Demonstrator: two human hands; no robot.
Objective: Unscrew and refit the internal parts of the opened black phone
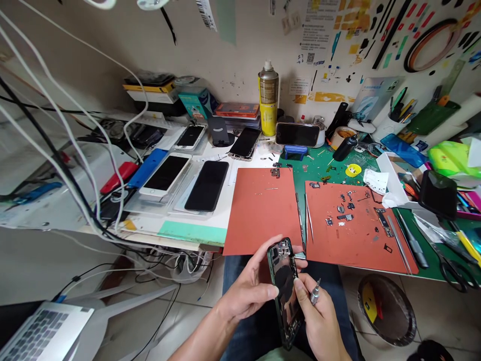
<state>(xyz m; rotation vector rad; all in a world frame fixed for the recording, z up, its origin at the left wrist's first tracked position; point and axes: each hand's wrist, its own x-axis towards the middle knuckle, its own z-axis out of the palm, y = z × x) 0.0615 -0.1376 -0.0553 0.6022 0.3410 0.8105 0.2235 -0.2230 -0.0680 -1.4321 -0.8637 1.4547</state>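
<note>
My left hand point(250, 286) grips an opened phone frame point(284, 291), dark and hollow, held upright over my lap just below the table edge. My right hand point(319, 313) steadies the frame's right side with its thumb and holds a small silver screwdriver point(314, 293) in its fingers, tip pointing up and away from the phone. Just beyond the phone lie two orange-red mats: the left mat point(259, 210) is almost bare, and the right mat point(356, 225) carries several small screws and phone parts.
Several phones lie screen-up at the left point(206, 185). A yellow spray can point(268, 100) stands by the wall. Tweezers point(303, 220) lie between the mats. A tool clutter fills the right side; a laptop point(41, 328) and white cables are at the left, a round bin point(387, 308) on the floor.
</note>
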